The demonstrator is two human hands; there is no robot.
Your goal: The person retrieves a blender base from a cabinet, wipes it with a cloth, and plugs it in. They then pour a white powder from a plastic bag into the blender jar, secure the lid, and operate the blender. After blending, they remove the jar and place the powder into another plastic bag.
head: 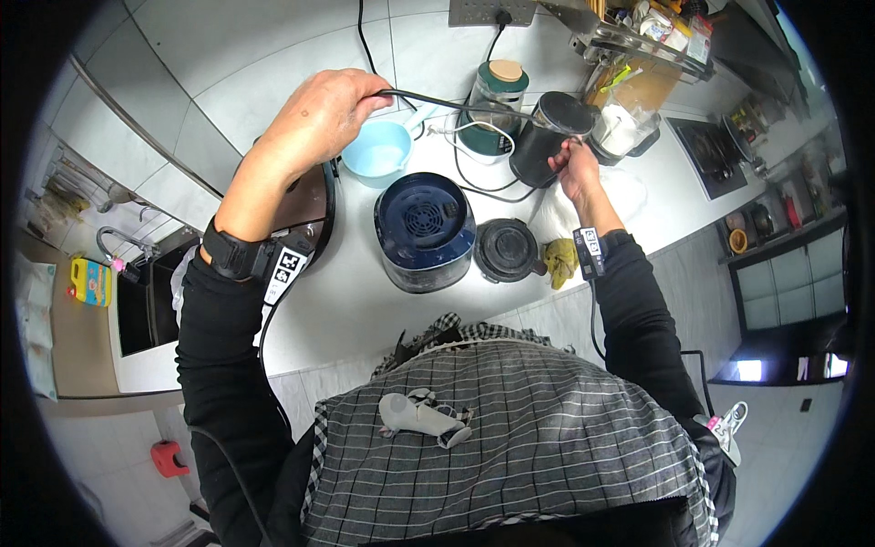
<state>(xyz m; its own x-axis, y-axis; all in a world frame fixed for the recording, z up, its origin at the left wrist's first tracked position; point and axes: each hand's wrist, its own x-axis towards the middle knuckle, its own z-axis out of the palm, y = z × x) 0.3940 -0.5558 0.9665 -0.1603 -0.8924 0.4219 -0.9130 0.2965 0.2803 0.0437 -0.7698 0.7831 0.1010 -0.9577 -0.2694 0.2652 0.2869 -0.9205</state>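
My left hand [328, 113] pinches a black power cord [451, 104] between thumb and fingertips, above a light blue plastic dipper [377, 152]. The cord stretches rightward across the front of a glass kettle with a green lid [502, 85]. At its other end my right hand [577, 167] has its fingers closed, apparently on the same cord, beside a tall black canister [536, 154]. Below and between the hands stands a navy blue appliance base [424, 239] with a round vent grille on top. A round black lid [507, 249] lies to its right.
A crumpled yellow-green cloth [560, 263] lies at the white counter's front edge [355, 308]. Behind my right hand are a clear jug [618, 130] with white contents and a plastic bag [625, 195]. A dark rounded appliance [318, 205] sits under my left forearm. Wall socket [492, 12] is behind.
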